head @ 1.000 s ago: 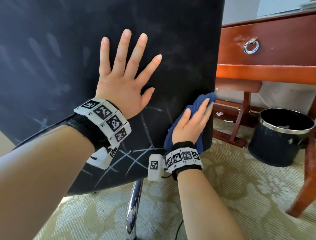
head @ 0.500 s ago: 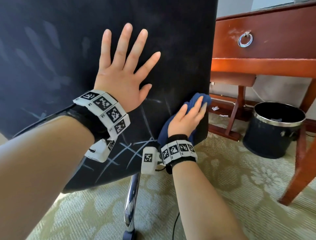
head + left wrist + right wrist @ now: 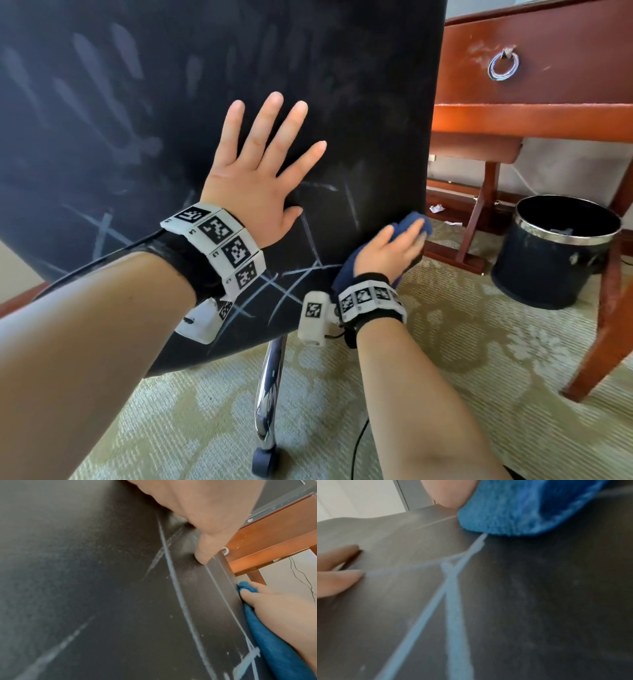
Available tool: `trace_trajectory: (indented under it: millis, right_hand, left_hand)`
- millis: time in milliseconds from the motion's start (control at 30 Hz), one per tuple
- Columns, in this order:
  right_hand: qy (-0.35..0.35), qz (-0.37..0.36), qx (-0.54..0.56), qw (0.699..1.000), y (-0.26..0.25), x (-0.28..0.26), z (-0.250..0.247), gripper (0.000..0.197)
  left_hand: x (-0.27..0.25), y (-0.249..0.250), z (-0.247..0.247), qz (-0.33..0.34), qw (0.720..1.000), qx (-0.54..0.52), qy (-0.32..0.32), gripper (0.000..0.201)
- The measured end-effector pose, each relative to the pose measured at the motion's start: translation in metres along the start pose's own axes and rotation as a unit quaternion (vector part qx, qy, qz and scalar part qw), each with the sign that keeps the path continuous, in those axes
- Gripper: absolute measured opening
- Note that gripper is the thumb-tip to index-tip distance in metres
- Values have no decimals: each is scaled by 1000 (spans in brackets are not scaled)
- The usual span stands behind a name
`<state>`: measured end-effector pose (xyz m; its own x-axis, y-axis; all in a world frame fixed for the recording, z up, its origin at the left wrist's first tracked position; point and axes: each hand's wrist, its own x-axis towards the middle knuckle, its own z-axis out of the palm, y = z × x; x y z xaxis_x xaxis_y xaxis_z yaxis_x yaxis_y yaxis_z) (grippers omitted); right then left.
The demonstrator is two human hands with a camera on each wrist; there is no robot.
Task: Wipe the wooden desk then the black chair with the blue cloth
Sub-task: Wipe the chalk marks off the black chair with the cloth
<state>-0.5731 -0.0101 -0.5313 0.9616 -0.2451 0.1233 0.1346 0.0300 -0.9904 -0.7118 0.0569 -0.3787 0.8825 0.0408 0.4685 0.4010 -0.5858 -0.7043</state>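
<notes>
The left hand (image 3: 253,192) lay released, fingers spread flat against the black upholstered chair back (image 3: 212,85); below and to its right, the right hand (image 3: 390,250) pressed the bunched blue terry cloth (image 3: 513,508) with fairly straight fingers onto the chair's right edge; pale chalky streaks (image 3: 180,601) crossed between the hands; beyond the right hand stood the reddish wooden surface (image 3: 548,120) and a round black bin (image 3: 548,260).

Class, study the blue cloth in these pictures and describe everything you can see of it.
The blue cloth is a fuzzy, towel-like fabric, bunched rather than spread flat. It lies against the right edge of the black chair back, low down, near pale crossing chalk-like lines. The right hand presses it to the chair with fairly straight fingers; cloth shows past the fingertips and below the palm.
</notes>
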Motion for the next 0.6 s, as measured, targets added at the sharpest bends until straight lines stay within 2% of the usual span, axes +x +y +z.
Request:
trace_trajectory:
  millis: [67,167,233,367,433,500,600]
  right_hand:
    - [-6,-88,-5,996,-9,-8,6,53]
    - [-22,-112,9,993,3,-8,4,51]
    - [-24,-76,2,997,23,-10,-3,51]
    - [-2,76,-7,997,29,-19,-8,51]
    - [-5,84,-2,996,12,-22,-5,51]
    - [-21,30,25,999,-12,-30,1,50]
    - [-46,-113,54,991,-41,-48,13,54]
  left_hand:
    - [1,1,0,-4,1000,-1,3,80]
    - [1,0,-1,1,1000,-9,5,80]
    - [1,1,-3,9,1000,-15,1,80]
    - [2,2,-2,-2,1000,9,-11,80]
    - [2,2,-2,-2,1000,12,-9,80]
    - [2,3,-1,-2,1000,6,-9,79]
    - [2,2,-2,-4,1000,-3,-9,80]
